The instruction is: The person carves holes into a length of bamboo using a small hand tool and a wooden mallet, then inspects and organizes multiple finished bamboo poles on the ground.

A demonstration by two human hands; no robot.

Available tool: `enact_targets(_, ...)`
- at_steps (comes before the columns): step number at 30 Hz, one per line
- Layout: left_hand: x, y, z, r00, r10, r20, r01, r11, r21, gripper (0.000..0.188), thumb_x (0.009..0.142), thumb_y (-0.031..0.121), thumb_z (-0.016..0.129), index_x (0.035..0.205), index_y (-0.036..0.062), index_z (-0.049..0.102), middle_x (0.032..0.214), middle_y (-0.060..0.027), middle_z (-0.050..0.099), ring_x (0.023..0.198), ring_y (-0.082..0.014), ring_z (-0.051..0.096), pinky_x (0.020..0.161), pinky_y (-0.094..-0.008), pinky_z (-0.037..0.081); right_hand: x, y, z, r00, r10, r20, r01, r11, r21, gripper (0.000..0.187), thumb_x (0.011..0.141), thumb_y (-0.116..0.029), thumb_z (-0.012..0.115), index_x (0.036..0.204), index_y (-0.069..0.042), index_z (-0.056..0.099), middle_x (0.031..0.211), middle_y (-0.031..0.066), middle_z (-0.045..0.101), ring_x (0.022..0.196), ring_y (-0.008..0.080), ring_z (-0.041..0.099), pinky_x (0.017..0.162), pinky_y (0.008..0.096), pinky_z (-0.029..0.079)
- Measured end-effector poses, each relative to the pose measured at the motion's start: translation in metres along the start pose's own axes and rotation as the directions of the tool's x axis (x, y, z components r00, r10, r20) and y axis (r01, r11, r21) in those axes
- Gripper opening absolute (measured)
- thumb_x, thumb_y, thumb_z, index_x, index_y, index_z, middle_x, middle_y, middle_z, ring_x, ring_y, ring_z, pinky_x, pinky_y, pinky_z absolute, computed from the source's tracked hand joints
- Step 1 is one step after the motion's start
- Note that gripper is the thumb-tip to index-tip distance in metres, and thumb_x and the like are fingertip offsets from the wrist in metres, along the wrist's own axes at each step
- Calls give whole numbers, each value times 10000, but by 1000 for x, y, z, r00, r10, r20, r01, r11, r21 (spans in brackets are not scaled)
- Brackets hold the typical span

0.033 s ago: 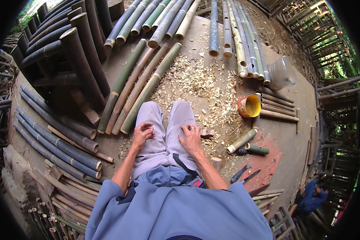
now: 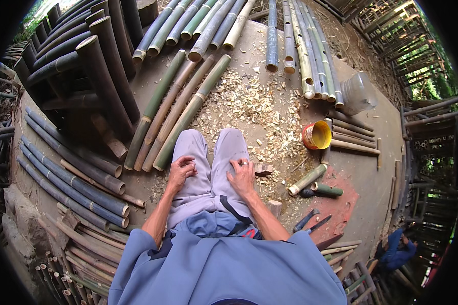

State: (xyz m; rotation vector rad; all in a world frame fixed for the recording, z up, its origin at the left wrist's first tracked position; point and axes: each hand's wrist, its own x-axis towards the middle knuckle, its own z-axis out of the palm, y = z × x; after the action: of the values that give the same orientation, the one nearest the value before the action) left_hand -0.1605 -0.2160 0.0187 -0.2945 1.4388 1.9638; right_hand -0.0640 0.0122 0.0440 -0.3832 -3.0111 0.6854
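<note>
My left hand (image 2: pixel 181 172) rests on my left thigh in the grey trousers (image 2: pixel 191 147). Its fingers are loosely bent and apart, with nothing in them. On the right thigh lies my right hand (image 2: pixel 242 176), a ring on one finger, fingers spread and holding nothing. A small wooden block (image 2: pixel 262 169) sits on the floor just beyond the right hand. Pale wood chips (image 2: pixel 259 109) are scattered in front of my knees. To the left of them lie several long bamboo poles (image 2: pixel 191 109), green and brown.
Dark bamboo frames (image 2: pixel 104 66) stand at the upper left. More poles (image 2: pixel 81 175) lie below them. A yellow-and-red bucket (image 2: pixel 316 135), a clear plastic container (image 2: pixel 359 93), short bamboo pieces (image 2: pixel 326 189) and a dark-handled tool (image 2: pixel 306 219) are on the right. A person in blue (image 2: pixel 397 250) is at lower right.
</note>
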Motion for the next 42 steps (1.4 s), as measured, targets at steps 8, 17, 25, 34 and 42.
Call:
enact_targets(8,2,0,3,1000,-7,-11,7,1000,-12,309,823,25,646,1117,-24,567,883,-61,601,728,-151,614,697,-313,554,10,12,14,992,82,-97,-73,993,93,319,694,-225,747,991,-141,667,987,108,555,955,291,493,851,403,419)
enact_targets(17,2,2,3,1000,5,-20,-6,1000,-12,299,825,21,643,1109,-33,567,872,-68,599,723,-153,615,684,-310,557,17,15,18,984,138,-114,-117,978,171,280,700,-235,748,956,-143,681,969,106,558,957,289,510,854,399,437)
enact_targets(25,3,2,3,1000,-4,-16,4,1000,-28,286,846,24,635,1113,-38,557,858,-66,597,717,-153,615,673,-306,559,19,18,22,979,169,-115,-146,972,184,254,697,-239,755,921,-142,688,960,96,558,952,284,518,843,394,448)
enact_targets(34,6,3,1,999,-14,-29,13,999,-39,299,833,18,639,1111,-56,560,856,-76,597,710,-147,619,663,-303,577,23,16,20,977,192,-89,-172,966,195,231,712,-242,748,908,-139,683,958,91,556,959,282,519,839,397,449)
enact_targets(42,6,5,2,999,-12,-36,10,998,-57,304,834,20,641,1118,-52,560,859,-76,597,713,-149,619,661,-308,580,23,18,21,977,177,-115,-151,967,205,226,709,-237,752,897,-134,679,935,99,559,936,293,525,825,405,450)
